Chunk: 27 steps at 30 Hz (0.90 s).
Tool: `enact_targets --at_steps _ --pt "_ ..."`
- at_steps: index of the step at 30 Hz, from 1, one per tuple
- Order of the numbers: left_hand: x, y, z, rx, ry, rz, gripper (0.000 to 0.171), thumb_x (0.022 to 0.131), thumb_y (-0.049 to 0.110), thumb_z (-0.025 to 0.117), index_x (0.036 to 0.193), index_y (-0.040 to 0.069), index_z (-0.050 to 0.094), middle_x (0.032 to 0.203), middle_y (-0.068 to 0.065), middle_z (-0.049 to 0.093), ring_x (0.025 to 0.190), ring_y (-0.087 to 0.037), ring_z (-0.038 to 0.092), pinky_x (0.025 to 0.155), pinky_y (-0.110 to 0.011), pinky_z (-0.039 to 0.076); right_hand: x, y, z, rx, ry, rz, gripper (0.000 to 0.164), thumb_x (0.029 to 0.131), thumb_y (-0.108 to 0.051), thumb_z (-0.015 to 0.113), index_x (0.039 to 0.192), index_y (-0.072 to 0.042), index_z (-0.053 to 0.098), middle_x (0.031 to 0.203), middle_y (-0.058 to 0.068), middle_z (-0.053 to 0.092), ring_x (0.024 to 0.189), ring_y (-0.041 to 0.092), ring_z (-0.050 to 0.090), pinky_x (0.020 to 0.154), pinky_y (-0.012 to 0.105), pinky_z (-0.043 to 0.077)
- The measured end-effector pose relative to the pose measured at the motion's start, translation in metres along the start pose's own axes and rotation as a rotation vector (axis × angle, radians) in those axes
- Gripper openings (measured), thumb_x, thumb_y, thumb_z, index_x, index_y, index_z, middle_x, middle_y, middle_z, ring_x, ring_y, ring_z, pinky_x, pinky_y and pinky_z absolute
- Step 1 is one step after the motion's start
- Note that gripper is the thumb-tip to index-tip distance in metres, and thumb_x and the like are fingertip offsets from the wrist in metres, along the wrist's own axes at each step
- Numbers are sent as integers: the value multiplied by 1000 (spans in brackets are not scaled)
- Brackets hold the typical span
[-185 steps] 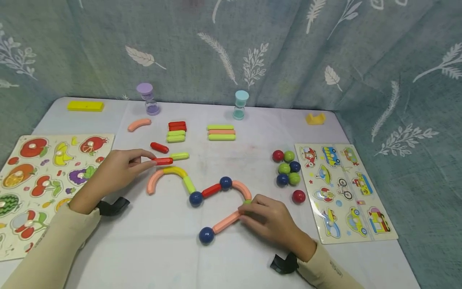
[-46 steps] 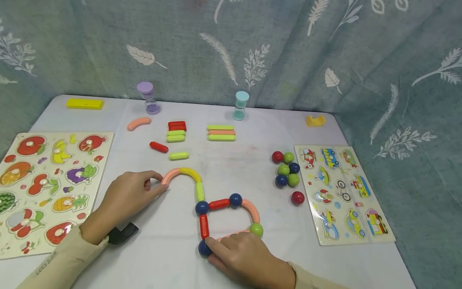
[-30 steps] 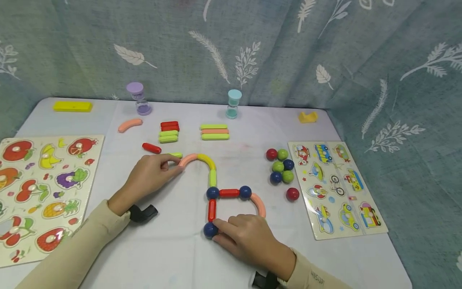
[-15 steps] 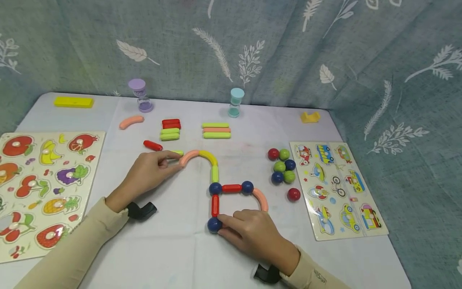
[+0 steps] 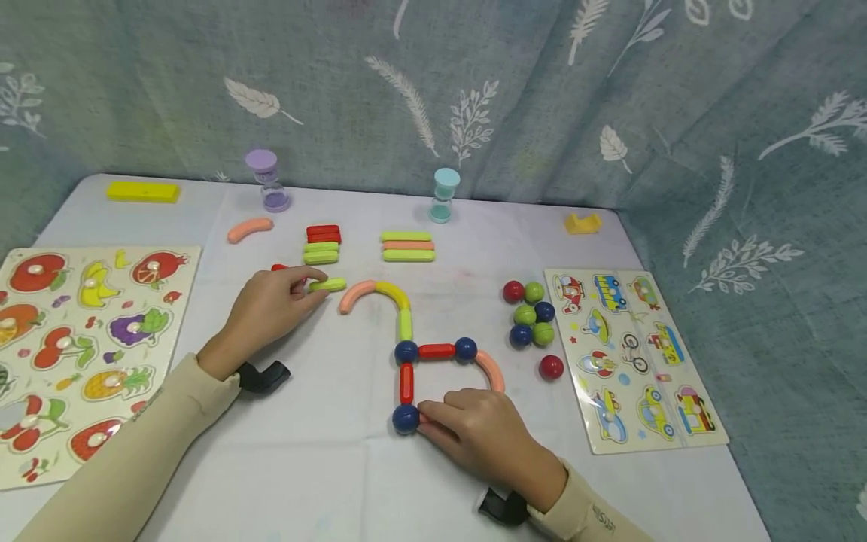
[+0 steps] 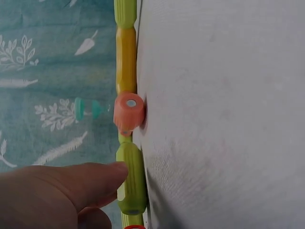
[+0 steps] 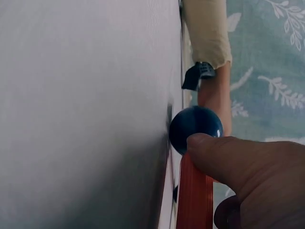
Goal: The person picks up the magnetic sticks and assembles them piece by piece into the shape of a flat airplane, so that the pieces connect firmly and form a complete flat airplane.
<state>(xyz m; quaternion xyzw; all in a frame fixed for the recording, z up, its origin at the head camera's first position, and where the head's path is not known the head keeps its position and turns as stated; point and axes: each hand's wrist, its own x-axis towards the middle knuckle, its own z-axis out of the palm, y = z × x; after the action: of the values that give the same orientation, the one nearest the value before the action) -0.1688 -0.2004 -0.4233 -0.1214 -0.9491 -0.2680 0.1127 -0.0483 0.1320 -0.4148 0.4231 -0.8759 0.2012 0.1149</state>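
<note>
My left hand point(image 5: 267, 305) pinches a short green magnetic stick point(image 5: 332, 284) near its left end; in the left wrist view the thumb lies against that green stick point(image 6: 133, 186). Just right of it starts a joined figure: a curved pink stick point(image 5: 355, 294), a curved yellow stick point(image 5: 394, 292), a green stick point(image 5: 405, 325), blue balls point(image 5: 406, 351) and red sticks point(image 5: 436, 351). My right hand point(image 5: 488, 433) grips the straight pink stick point(image 7: 194, 200) where it meets the lower blue ball point(image 7: 193, 124). The hand hides most of that stick and the figure's lower right corner.
Several loose balls point(image 5: 533, 312) lie beside the vehicle puzzle board point(image 5: 588, 444). Spare sticks point(image 5: 409, 245) and red and green ones point(image 5: 323, 247) lie behind the figure. A fruit puzzle board point(image 5: 183, 260) lies left, two sand timers point(image 5: 442, 196) at the back.
A red stick has been added between two blue balls, and the figure has shifted right and back. My left hand has let go of the curved pink stick and moved to the green stick.
</note>
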Motion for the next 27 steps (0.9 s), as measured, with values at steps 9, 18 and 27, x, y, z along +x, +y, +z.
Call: enact_targets --at_steps 9,18,27 --pt "-15 3 -11 32 -48 -109 25 78 36 75 91 16 70 57 1 46 51 -17 40 47 -32 29 -1 4 -2 -5 -31 22 19 85 -34 68 101 -24 71 67 -17 53 56 -5 42 49 13 29" --pt "-46 11 -17 -16 -59 -229 29 79 41 73 86 14 67 59 -1 45 53 -17 41 47 -31 29 3 6 -6 54 34 -18 17 82 -31 72 96 -21 72 67 -16 55 57 -5 45 51 13 34" --pt "-59 14 -7 -75 -21 -253 36 77 52 70 76 17 63 58 1 45 54 -16 42 49 -30 30 67 31 -30 142 -49 51 20 85 -32 69 100 -20 73 63 -14 53 54 -1 41 49 17 35"
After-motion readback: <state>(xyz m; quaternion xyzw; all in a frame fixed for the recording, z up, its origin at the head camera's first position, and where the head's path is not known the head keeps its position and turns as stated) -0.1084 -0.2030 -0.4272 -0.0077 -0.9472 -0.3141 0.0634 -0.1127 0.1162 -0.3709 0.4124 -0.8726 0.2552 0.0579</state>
